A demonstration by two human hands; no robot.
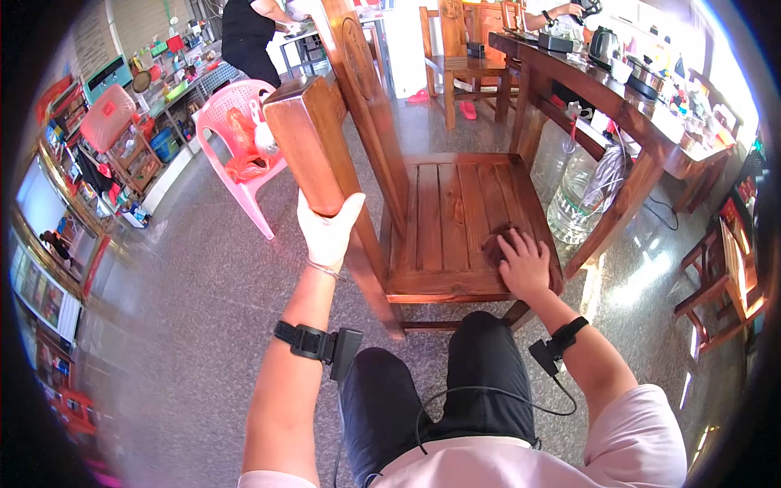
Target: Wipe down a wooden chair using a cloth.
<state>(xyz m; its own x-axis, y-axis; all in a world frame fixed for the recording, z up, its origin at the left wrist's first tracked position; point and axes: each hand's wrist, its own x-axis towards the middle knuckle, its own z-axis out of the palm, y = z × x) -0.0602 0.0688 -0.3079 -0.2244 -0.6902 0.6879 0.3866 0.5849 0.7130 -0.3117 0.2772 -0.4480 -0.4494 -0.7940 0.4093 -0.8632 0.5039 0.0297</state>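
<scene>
A wooden chair [451,213] with a slatted seat stands before me, its tall back on the left side. My left hand [329,229] grips the near end of the top rail [311,146] of the chair's back, thumb on one side and fingers round the other. My right hand [525,259] lies on the near right corner of the seat, its fingers over a dark brown cloth [501,244]. How much of the cloth is under the palm is hidden.
A pink plastic chair [244,177] holding plastic bags stands to the left. At the right are a heavy wooden table [616,104], a large clear water bottle [573,207] and a small wooden chair [720,280]. One person [247,36] stands behind; another person's arm [549,18] shows beyond the table.
</scene>
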